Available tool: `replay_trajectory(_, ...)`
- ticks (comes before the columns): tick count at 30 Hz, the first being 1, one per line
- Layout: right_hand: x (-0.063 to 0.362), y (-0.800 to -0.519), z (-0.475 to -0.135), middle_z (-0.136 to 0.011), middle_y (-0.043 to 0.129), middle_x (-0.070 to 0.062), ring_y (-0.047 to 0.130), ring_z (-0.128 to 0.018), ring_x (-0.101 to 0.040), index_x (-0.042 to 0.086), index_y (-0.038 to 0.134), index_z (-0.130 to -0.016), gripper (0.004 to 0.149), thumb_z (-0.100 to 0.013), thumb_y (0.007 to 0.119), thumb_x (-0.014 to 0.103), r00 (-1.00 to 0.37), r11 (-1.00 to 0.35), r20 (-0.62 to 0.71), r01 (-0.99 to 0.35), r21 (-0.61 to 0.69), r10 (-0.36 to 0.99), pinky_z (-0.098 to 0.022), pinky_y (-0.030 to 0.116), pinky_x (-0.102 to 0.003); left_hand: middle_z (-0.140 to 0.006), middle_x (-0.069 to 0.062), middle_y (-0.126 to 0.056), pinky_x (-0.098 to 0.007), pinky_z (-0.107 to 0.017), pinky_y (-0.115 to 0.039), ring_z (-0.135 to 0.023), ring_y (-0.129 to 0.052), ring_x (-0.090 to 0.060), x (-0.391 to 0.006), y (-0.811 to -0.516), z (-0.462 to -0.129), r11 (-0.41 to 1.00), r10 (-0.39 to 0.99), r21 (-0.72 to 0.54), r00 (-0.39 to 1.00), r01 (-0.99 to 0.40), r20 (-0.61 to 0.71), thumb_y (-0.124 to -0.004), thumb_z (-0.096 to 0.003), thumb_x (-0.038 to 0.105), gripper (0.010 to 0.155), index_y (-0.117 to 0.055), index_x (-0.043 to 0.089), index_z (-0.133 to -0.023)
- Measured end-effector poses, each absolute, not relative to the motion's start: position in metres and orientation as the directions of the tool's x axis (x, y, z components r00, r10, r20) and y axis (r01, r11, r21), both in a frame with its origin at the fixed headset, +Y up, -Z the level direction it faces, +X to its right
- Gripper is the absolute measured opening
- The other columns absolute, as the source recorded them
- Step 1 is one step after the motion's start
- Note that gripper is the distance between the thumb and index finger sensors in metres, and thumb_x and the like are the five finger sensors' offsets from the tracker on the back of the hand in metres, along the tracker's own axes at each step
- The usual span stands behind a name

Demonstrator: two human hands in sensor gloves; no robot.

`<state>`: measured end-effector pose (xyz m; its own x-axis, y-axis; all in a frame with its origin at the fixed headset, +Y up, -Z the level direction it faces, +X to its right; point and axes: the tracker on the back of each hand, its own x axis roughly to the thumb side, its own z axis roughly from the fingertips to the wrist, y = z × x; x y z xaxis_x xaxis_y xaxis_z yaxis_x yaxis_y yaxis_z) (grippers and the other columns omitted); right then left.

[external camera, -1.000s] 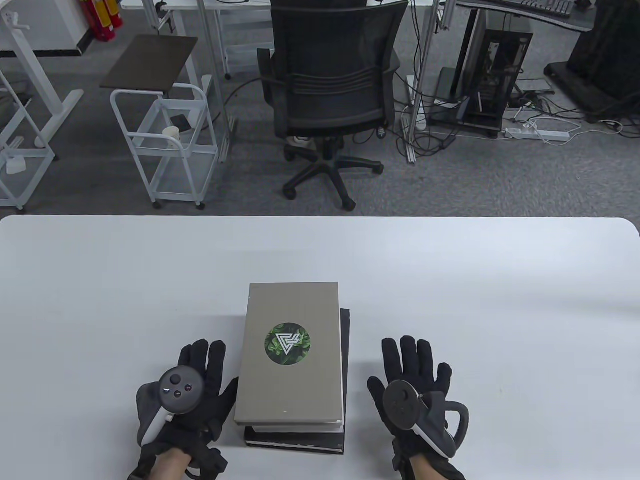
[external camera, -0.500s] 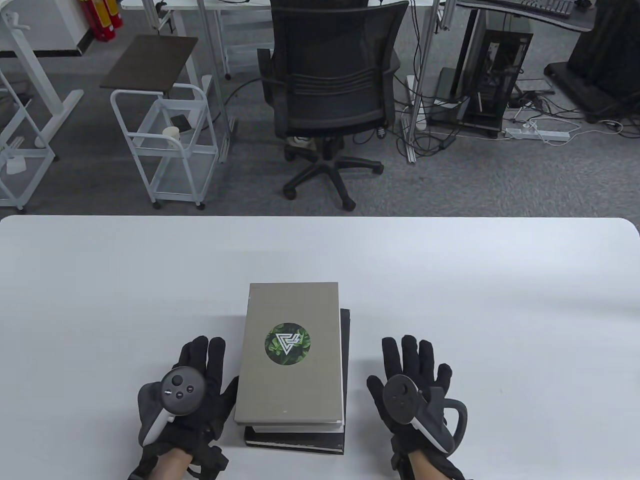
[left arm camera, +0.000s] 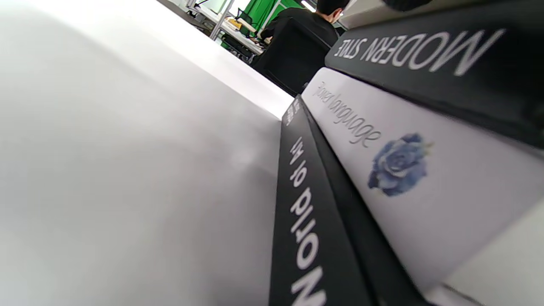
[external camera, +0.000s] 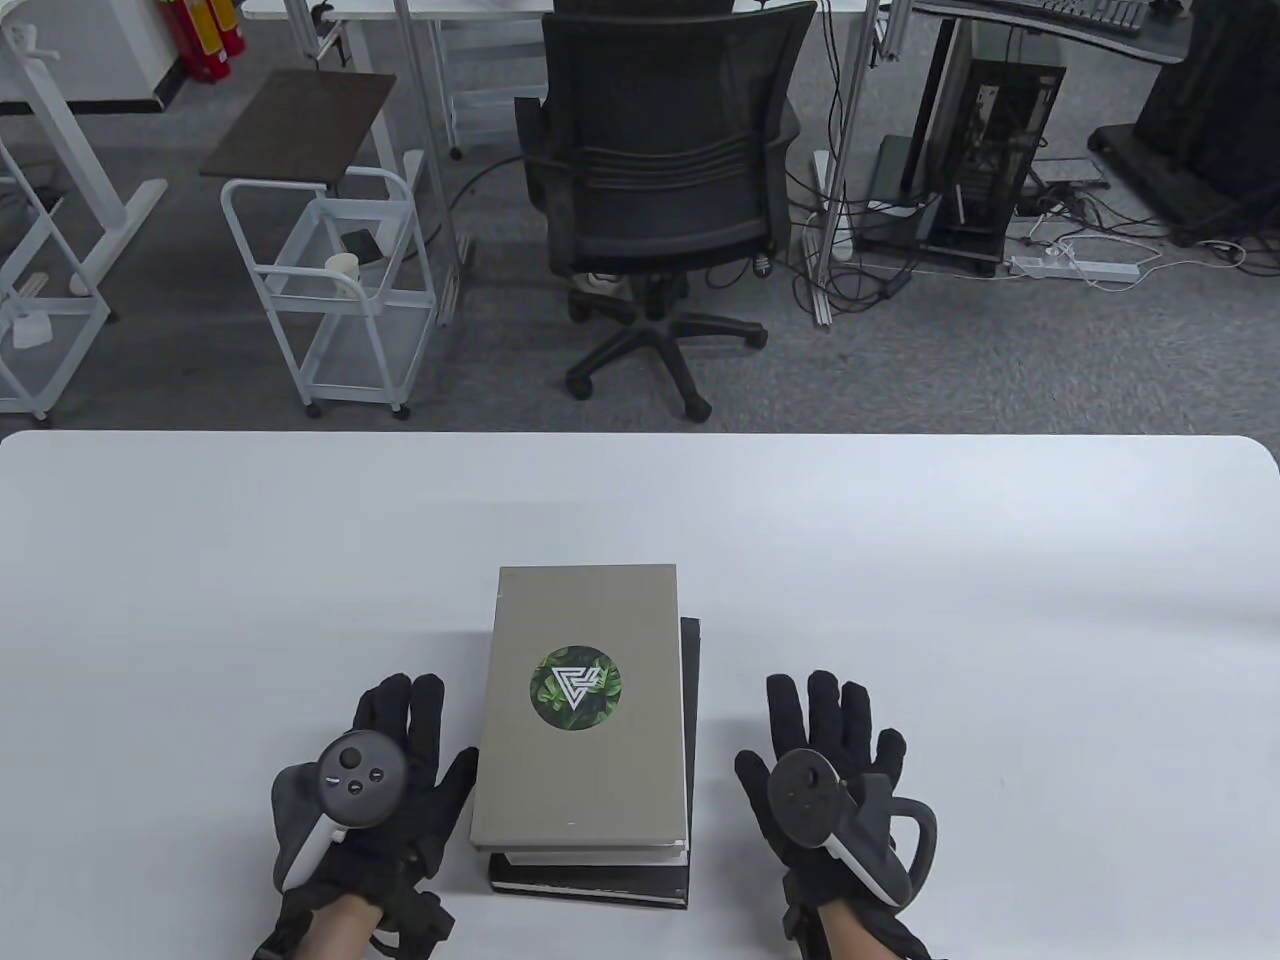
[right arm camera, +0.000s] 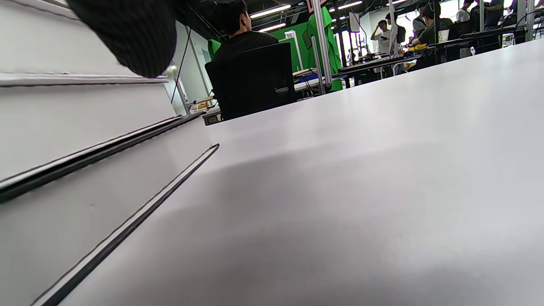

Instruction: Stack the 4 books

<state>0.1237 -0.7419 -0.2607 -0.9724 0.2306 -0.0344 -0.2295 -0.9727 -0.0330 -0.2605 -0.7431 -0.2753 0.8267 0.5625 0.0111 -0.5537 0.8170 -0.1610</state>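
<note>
A stack of books (external camera: pixel 580 720) lies on the white table (external camera: pixel 900 560) near the front edge. The top book is grey with a round green emblem (external camera: pixel 575 687). A black book (external camera: pixel 590 882) sticks out at the bottom. The left wrist view shows the spines: a black one (left arm camera: pixel 304 221), a white one with a blue rose (left arm camera: pixel 395 165), a black "MODERN STYLE" one (left arm camera: pixel 425 55). My left hand (external camera: pixel 400 760) rests flat on the table just left of the stack, fingers spread. My right hand (external camera: pixel 830 740) rests flat to the right, apart from it. Both hold nothing.
A black office chair (external camera: pixel 655 190) stands beyond the table's far edge, with a white cart (external camera: pixel 330 290) to its left. The right wrist view shows the stack's page edges (right arm camera: pixel 85 140) and bare table (right arm camera: pixel 361 191).
Almost nothing. Both hands shifted very slightly on the table beside the stack; the books have not moved.
</note>
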Motion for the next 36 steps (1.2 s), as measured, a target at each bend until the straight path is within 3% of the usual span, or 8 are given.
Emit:
replay_trajectory(14, 0.126, -0.742, -0.261, -0.121, 0.020, -0.017, 0.023, -0.110, -0.049, 0.029, 0.019, -0.117, 0.077, -0.064, 0.068, 0.057, -0.970, -0.971, -0.046, -0.240, -0.022, 0.240, -0.077, 0.033, -0.076, -0.107, 0.000, 0.008, -0.061, -0.074, -0.012, -0.105, 0.003, -0.030, -0.270, -0.755, -0.280, 0.796, 0.569, -0.201, 0.819, -0.571, -0.072, -0.056, -0.0503, 0.056, 0.077, -0.003, 0.039, -0.103)
replay_trajectory(36, 0.129, -0.736, -0.261, -0.120, 0.021, -0.021, 0.026, -0.110, -0.050, 0.028, 0.020, -0.118, 0.076, -0.064, 0.066, 0.056, -0.951, -0.951, -0.037, -0.306, -0.035, 0.308, -0.076, 0.037, -0.075, -0.108, -0.001, 0.005, -0.061, -0.074, -0.014, -0.105, 0.000, -0.032, -0.276, -0.750, -0.278, 0.768, 0.602, -0.196, 0.792, -0.610, -0.105, -0.056, -0.0501, 0.057, 0.078, -0.003, 0.037, -0.104)
